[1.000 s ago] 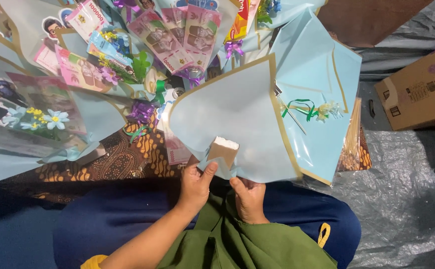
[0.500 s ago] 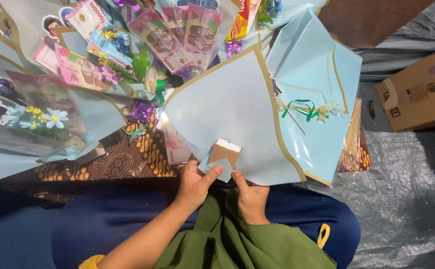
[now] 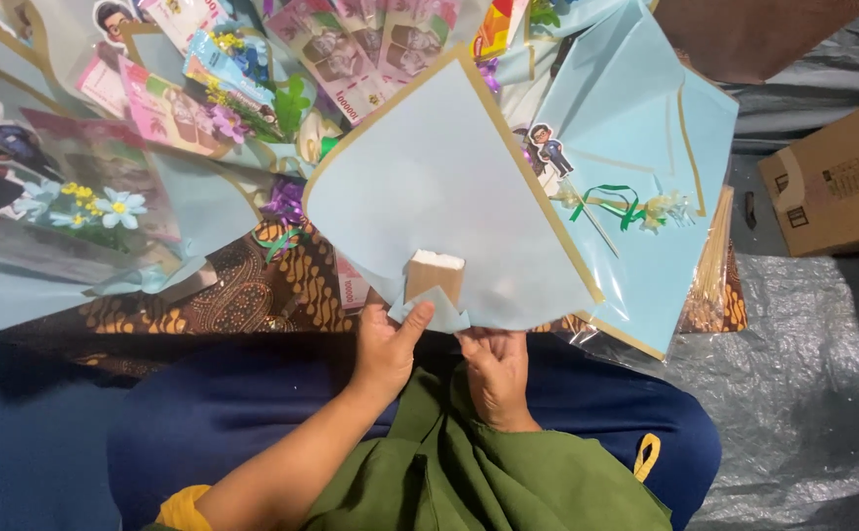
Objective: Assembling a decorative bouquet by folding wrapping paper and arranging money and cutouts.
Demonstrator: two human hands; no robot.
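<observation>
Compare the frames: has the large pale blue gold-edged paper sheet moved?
Yes. The pale blue gold-edged paper sheet has turned slightly, its top corner swinging left, away from the brown cardboard box.

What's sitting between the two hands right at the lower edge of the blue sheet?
In the head view, a small folded flap of the light-blue sheet, below a tan block, lies between left hand and right hand.

You sit on a floor covered by a grey plastic sheet (image 3: 803,393); on it lie a brown patterned cloth (image 3: 243,295), a cardboard box (image 3: 837,187) and finished bouquets (image 3: 105,197).
</observation>
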